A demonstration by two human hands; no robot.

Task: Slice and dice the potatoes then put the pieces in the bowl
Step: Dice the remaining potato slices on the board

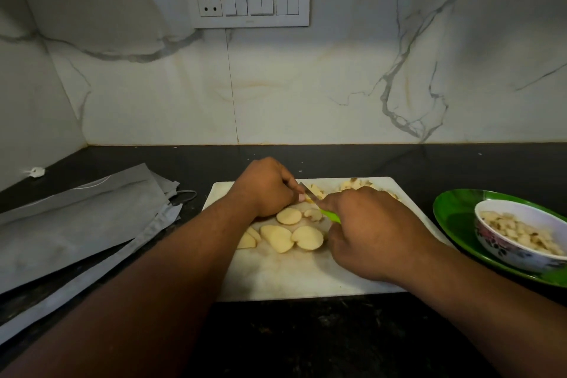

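Your right hand [372, 232] is curled around the green handle of the knife [325, 212], and the blade runs away from that fist, up and to the left, toward your left hand [266, 188]. Your left hand is bunched over a bit of potato right where the blade's tip comes down; the fingers are curled and seem to pin the piece, though the piece itself is mostly hidden beneath them.

The relation that matters is this: the blade's long axis points from your right hand straight at your left fingertips, so the cut lies between your two hands, touching the left one. My reading is that you are mid-dice, and that your left fingers need to stay tucked back from the edge.

Just below your left hand, and left of your right, potato slices [290, 232] lie flat on the cutting board [285, 276], not yet diced. Your left hand is the nearer one to them. Beyond your right hand, at the board's far edge, sits a heap of diced pieces [356, 185].

Well off to the right of your right hand stands the bowl [518, 255], already holding many pieces, on a green plate [454, 218]. To the left of your left arm lie some grey bags [76, 218] on the dark counter [306, 341]
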